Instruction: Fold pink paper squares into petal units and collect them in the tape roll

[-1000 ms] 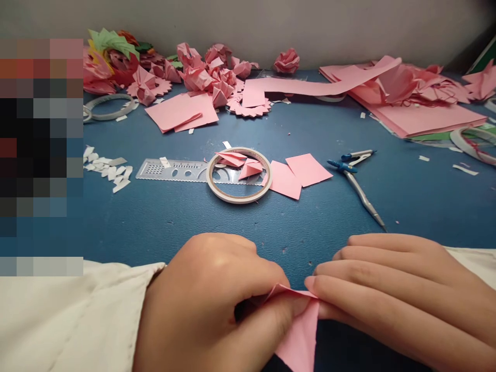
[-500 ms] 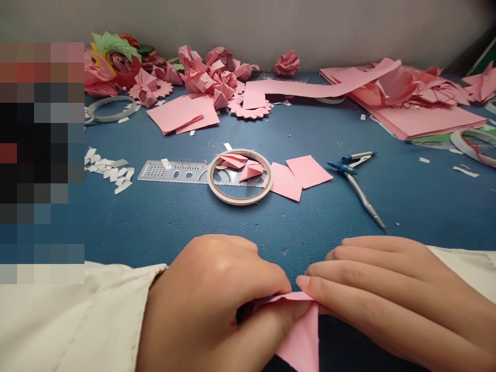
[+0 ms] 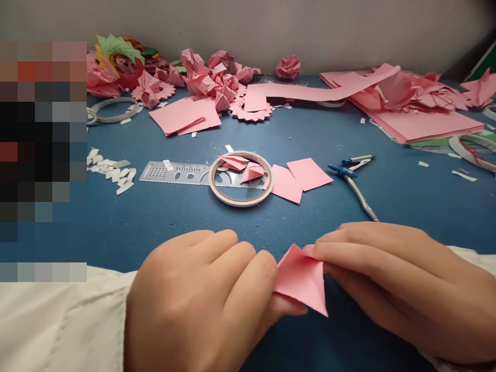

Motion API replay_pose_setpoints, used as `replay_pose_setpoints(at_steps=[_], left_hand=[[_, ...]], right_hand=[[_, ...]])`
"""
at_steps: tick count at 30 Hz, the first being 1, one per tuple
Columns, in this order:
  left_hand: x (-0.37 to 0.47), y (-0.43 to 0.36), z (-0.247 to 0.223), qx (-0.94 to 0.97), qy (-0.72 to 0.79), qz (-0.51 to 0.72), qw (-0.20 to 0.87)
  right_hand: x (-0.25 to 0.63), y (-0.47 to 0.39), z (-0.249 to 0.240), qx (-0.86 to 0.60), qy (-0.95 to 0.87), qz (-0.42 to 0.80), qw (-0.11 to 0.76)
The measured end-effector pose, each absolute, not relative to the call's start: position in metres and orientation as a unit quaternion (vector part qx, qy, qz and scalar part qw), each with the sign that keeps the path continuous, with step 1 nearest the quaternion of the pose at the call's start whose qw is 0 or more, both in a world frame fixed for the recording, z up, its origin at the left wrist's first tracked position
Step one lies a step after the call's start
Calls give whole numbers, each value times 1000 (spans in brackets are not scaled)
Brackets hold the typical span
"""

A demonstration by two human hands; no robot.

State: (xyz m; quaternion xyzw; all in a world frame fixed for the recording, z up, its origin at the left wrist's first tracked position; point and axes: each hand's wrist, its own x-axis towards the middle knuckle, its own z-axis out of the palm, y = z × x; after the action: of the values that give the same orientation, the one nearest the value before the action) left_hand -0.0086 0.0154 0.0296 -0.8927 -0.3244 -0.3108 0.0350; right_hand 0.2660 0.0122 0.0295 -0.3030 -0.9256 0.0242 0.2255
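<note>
A small folded piece of pink paper (image 3: 302, 279) is held between my two hands, above the blue table. My left hand (image 3: 205, 294) grips its left side, fingers curled and thumb beneath. At its upper right edge, the fingertips of my right hand (image 3: 399, 284) pinch the paper. Beyond the hands lies a white tape roll (image 3: 214, 192) on a clear plastic ruler (image 3: 155, 172), with small folded pink pieces (image 3: 253, 172) inside the ring. Two pink paper squares (image 3: 310, 173) lie right of the roll.
A compass (image 3: 358, 194) lies beyond my right hand. White paper scraps (image 3: 112, 170) are at the left. Crumpled pink paper flowers (image 3: 205, 77), a long pink strip (image 3: 302, 93) and pink sheets (image 3: 430, 124) line the back. More tape rolls sit at both sides.
The pink paper has been raised and turned, so its broad face now shows. My left hand has rolled over with its knuckles up, and my right hand has moved slightly up.
</note>
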Motion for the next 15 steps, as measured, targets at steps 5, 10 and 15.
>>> replay_pose_setpoints(at_steps=[5, 10, 15], left_hand=[[-25, 24, 36, -935, -247, -254, 8], [-28, 22, 31, -941, -254, -220, 21], [-25, 22, 34, -943, -265, -201, 6]], right_hand=[[269, 10, 31, -311, -922, 9, 229], [268, 11, 27, -333, -912, 8, 239], [267, 10, 26, -338, -910, 9, 242]])
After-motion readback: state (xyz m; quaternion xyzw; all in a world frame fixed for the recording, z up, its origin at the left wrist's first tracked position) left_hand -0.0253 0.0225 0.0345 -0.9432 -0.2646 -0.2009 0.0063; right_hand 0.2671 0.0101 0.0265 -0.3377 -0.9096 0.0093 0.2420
